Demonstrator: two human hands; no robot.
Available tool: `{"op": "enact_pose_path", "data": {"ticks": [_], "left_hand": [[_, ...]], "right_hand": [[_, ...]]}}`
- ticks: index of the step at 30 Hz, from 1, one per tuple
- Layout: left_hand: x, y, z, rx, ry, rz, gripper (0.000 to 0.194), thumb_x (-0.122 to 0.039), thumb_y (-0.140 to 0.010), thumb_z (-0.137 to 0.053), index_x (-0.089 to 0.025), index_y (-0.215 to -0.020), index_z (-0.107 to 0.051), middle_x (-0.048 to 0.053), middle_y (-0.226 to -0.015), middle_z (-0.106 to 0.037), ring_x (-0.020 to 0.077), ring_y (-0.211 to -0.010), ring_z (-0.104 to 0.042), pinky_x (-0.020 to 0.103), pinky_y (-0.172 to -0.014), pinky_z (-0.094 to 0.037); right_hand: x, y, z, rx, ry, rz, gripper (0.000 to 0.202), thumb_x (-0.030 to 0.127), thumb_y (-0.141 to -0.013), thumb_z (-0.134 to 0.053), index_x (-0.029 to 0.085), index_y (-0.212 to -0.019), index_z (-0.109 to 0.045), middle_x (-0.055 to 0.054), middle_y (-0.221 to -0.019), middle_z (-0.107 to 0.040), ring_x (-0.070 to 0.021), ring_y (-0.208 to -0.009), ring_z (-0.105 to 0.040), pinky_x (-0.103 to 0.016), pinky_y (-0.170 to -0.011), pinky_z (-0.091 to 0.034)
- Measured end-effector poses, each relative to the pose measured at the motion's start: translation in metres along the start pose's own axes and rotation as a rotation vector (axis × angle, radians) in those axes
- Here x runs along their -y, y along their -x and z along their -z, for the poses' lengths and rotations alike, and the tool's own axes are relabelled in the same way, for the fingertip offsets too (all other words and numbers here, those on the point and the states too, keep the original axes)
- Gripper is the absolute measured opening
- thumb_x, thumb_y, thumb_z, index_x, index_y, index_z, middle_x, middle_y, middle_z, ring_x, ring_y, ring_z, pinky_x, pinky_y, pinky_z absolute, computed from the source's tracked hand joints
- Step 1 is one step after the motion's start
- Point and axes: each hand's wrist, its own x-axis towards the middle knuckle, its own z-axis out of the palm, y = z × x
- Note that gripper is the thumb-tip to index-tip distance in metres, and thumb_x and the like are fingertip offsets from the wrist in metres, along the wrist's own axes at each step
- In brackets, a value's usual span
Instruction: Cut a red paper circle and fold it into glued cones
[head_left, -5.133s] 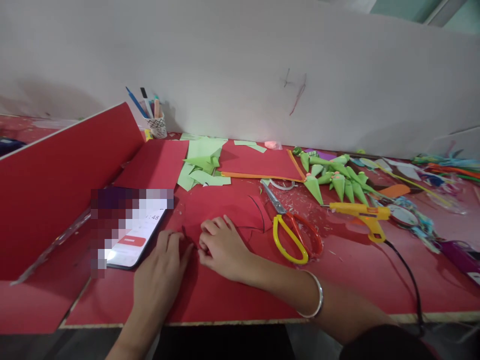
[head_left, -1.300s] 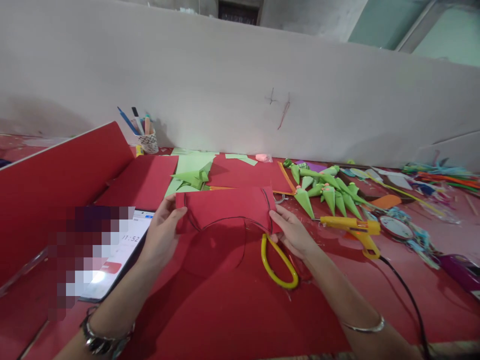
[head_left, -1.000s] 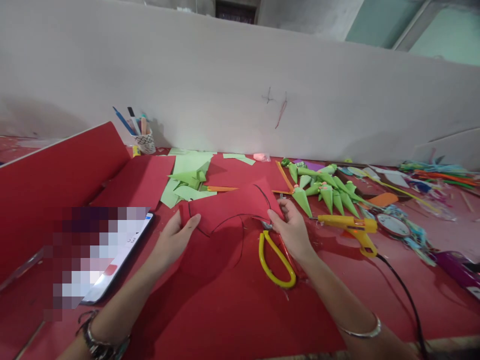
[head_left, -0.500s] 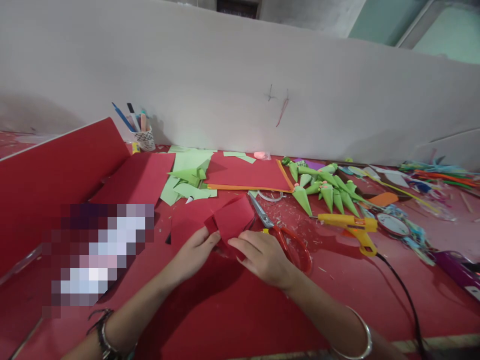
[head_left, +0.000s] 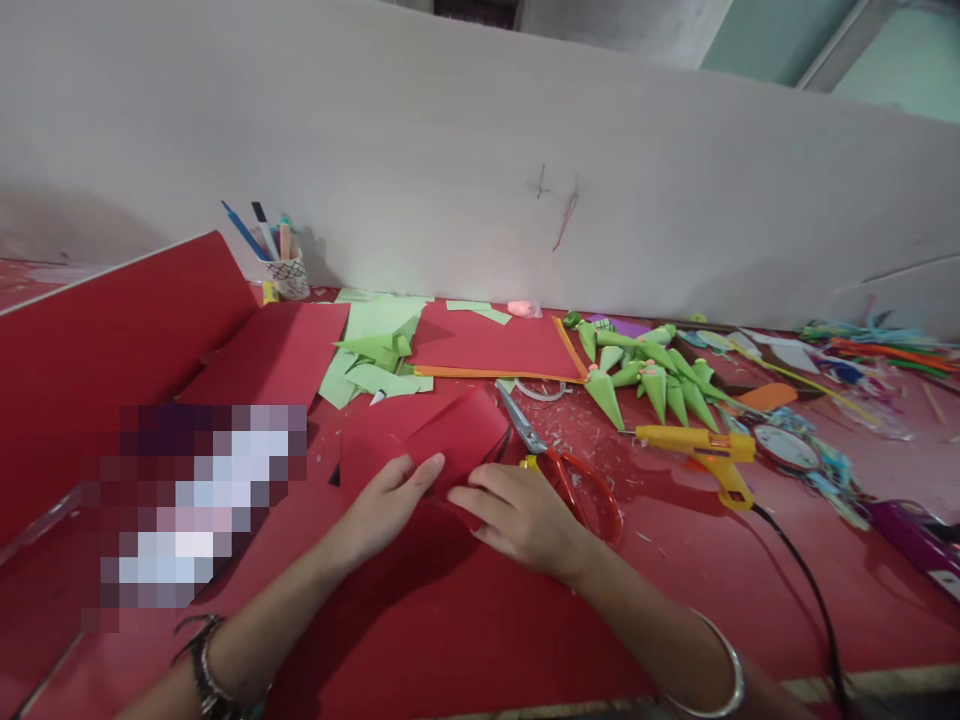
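Observation:
A folded piece of red paper (head_left: 469, 425) is held between my two hands over the front middle of the red table. My left hand (head_left: 397, 495) grips its left side, the thumb lying on top. At the lower right edge, my right hand (head_left: 517, 515) pinches the paper with bent fingers. Under and behind it lies another red sheet (head_left: 367, 435). Just right of the paper, scissors with red handles (head_left: 574, 480) rest on the table, their blades pointing away from me, partly behind my right hand.
A yellow glue gun (head_left: 697, 445) lies to the right, its cord running forward. Green paper cones (head_left: 652, 375) are heaped behind it. Red sheets (head_left: 495, 345) and light green paper (head_left: 375, 350) lie at the back. A pen cup (head_left: 289, 275) stands back left, near a red board (head_left: 112, 360).
My left fingers have shifted from the fold's edge, and the thumb now lies on top. The raised flap of red paper has been pressed flatter. My right hand has moved slightly left.

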Motion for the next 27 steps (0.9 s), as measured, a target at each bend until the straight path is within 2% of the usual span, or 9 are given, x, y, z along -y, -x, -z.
{"op": "enact_pose_path", "data": {"ticks": [2,6,11,14,17,20,23,25,27], "left_hand": [[-0.003,0.001,-0.001,-0.045,-0.057,0.016,0.039,-0.051,-0.064,-0.062,-0.018,-0.049,-0.047,-0.006,-0.046,-0.043,0.0117,-0.048,-0.044,0.022,-0.046,-0.035],[-0.005,-0.001,-0.002,-0.034,-0.095,0.034,0.042,-0.053,-0.064,-0.06,-0.019,-0.048,-0.042,-0.007,-0.046,-0.037,0.0097,-0.045,-0.038,0.021,-0.041,-0.028],[-0.001,-0.004,-0.003,0.116,0.0,0.038,0.038,-0.048,-0.067,-0.062,-0.018,-0.051,-0.044,-0.006,-0.048,-0.041,0.009,-0.046,-0.039,0.02,-0.044,-0.032],[0.0,-0.007,-0.003,0.19,0.144,0.021,0.03,-0.046,-0.07,-0.058,-0.018,-0.064,-0.052,-0.004,-0.053,-0.049,0.0115,-0.052,-0.048,0.023,-0.053,-0.041],[-0.001,-0.009,0.001,0.082,0.139,-0.079,0.032,-0.042,-0.07,-0.06,-0.019,-0.093,-0.055,0.001,-0.076,-0.058,0.0155,-0.071,-0.056,0.027,-0.066,-0.045],[-0.003,-0.01,0.007,0.046,0.055,-0.245,0.049,-0.031,-0.065,-0.068,-0.024,-0.11,-0.051,0.006,-0.108,-0.054,0.0193,-0.098,-0.052,0.029,-0.081,-0.043],[-0.004,-0.01,0.01,0.238,-0.039,-0.268,0.032,-0.029,-0.07,-0.062,-0.024,-0.101,-0.06,0.005,-0.095,-0.06,0.02,-0.091,-0.054,0.03,-0.08,-0.042],[-0.004,-0.01,0.01,0.357,-0.12,-0.248,0.02,-0.031,-0.074,-0.058,-0.022,-0.091,-0.063,0.003,-0.083,-0.062,0.0182,-0.079,-0.055,0.028,-0.074,-0.043],[-0.002,-0.008,0.008,0.403,-0.236,-0.268,0.015,-0.032,-0.075,-0.056,-0.02,-0.081,-0.063,0.001,-0.075,-0.061,0.0157,-0.069,-0.053,0.025,-0.065,-0.041]], "right_hand": [[0.002,0.0,0.0,-0.007,0.055,-0.014,0.025,0.024,-0.088,-0.037,0.016,-0.094,-0.06,-0.004,-0.072,-0.055,-0.0146,-0.063,-0.046,-0.026,-0.056,-0.037],[0.003,0.003,-0.003,-0.052,0.19,-0.013,0.025,0.017,-0.087,-0.04,0.018,-0.102,-0.059,-0.006,-0.083,-0.058,-0.0168,-0.069,-0.045,-0.03,-0.065,-0.038],[0.001,0.004,-0.002,-0.112,0.194,0.002,0.03,0.011,-0.087,-0.039,0.02,-0.107,-0.058,-0.007,-0.09,-0.059,-0.0172,-0.08,-0.048,-0.033,-0.077,-0.036],[0.002,0.004,0.0,-0.18,-0.061,-0.136,0.026,0.016,-0.087,-0.04,0.021,-0.103,-0.06,-0.005,-0.085,-0.06,-0.0164,-0.078,-0.05,-0.033,-0.076,-0.038],[0.003,0.003,0.0,-0.296,-0.521,-0.546,0.017,0.025,-0.086,-0.045,0.021,-0.091,-0.061,-0.003,-0.081,-0.061,-0.0158,-0.076,-0.055,-0.03,-0.071,-0.042],[0.004,0.003,-0.003,-0.303,-0.992,-0.93,0.019,0.035,-0.083,-0.05,0.019,-0.084,-0.06,-0.003,-0.077,-0.064,-0.0167,-0.071,-0.059,-0.028,-0.064,-0.046],[0.003,0.003,-0.006,-0.151,-1.196,-0.987,0.022,0.038,-0.078,-0.055,0.017,-0.079,-0.062,-0.002,-0.074,-0.065,-0.0167,-0.068,-0.059,-0.027,-0.061,-0.045],[0.003,0.003,-0.007,-0.063,-1.174,-0.973,0.022,0.037,-0.077,-0.056,0.016,-0.074,-0.061,-0.001,-0.072,-0.065,-0.0156,-0.066,-0.059,-0.025,-0.058,-0.045],[0.002,0.004,-0.007,0.007,-1.126,-0.955,0.023,0.037,-0.078,-0.055,0.016,-0.075,-0.062,-0.002,-0.073,-0.065,-0.0164,-0.067,-0.059,-0.026,-0.059,-0.045]]}}
